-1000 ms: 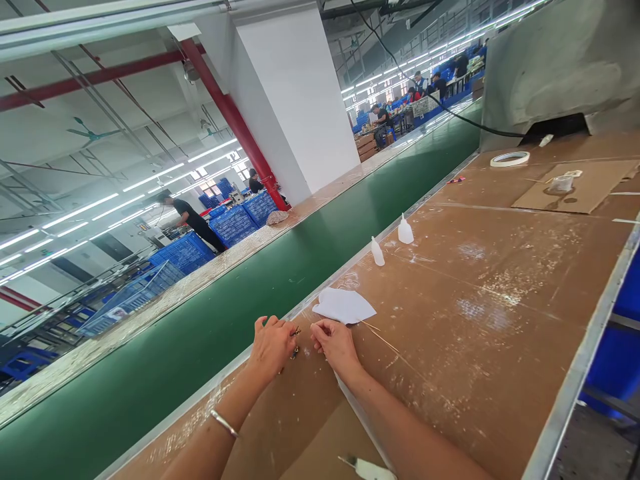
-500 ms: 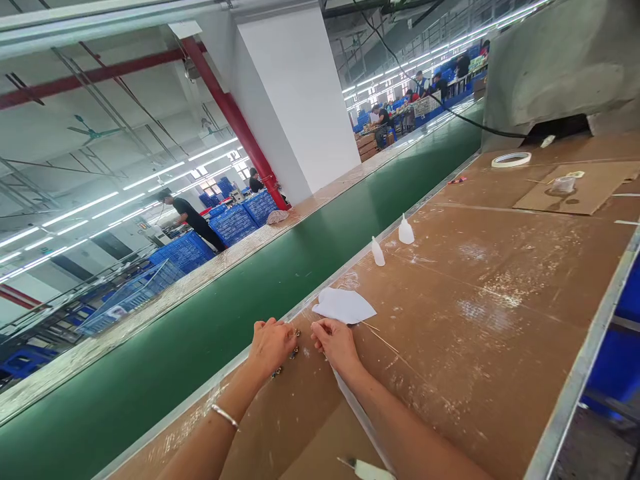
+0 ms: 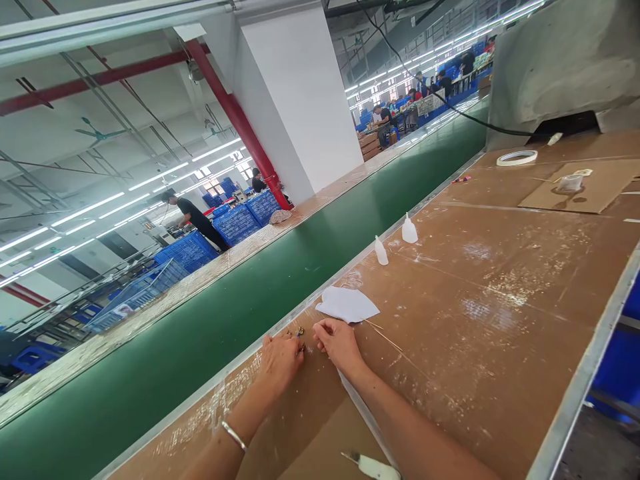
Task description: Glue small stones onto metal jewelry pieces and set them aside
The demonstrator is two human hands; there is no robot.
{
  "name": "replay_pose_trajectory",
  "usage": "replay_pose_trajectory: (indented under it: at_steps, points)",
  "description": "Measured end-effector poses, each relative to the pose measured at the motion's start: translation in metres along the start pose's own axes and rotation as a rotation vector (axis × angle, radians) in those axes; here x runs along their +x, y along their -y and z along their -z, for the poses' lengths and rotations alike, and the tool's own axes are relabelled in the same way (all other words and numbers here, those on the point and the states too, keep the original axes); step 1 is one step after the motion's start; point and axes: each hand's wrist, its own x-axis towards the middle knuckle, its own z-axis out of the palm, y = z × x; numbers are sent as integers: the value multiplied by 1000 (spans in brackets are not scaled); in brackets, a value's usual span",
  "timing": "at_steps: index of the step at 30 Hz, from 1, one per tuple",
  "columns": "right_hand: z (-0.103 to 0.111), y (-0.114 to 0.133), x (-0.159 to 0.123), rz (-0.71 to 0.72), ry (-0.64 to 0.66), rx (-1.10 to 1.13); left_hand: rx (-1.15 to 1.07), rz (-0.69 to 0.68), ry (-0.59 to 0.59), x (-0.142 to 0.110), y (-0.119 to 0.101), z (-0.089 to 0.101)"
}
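My left hand [image 3: 283,360], with a silver bangle on its wrist, is low over the brown tabletop. Its fingers curl down against a few small dark-and-gold metal pieces [image 3: 300,331], and the hand hides some of them. What is between its fingertips cannot be made out. Close by on the right, my right hand [image 3: 339,343] holds thumb and fingers together in a pinch. Anything in that pinch is too small to name. Just beyond it lies a white sheet of paper [image 3: 350,304], with thin wooden sticks [image 3: 384,335] beside it.
A green conveyor belt [image 3: 240,313] runs along the table's left side. Two white squeeze bottles [image 3: 409,230] stand farther up. A tape roll [image 3: 517,158] and cardboard piece [image 3: 560,190] lie at the back. A white-handled pointed tool [image 3: 375,469] is near me.
My left hand has moved slightly right and nearer to me, uncovering metal pieces beyond its fingers and covering those nearer me. My right hand keeps its pinch, nearly in place. The view has shifted slightly.
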Motion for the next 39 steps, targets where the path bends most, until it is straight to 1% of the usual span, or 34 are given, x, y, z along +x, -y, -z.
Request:
replay_pose_trajectory:
  at_steps: [3,6,10,14,18,22,26,39]
  points:
    - [1,2,-2,34,16,-57,20,-47,-99,-3,-3,3]
    - [2,5,-3,69,41,-108,52,-126,-212,-6,-8,9]
    - [2,9,-5,75,55,-142,103,-206,-345,-8,-11,10]
    - [2,10,-6,76,68,-155,159,-258,-434,-8,-9,8]
    - [3,8,-6,87,86,-157,190,-268,-495,-9,-9,8]
    - [2,5,-5,85,89,-161,201,-272,-523,-8,-9,8]
    - [2,6,-5,76,91,-174,204,-271,-521,-7,-8,5]
    - [3,8,-7,66,69,-229,174,-222,-403,-7,-10,8]
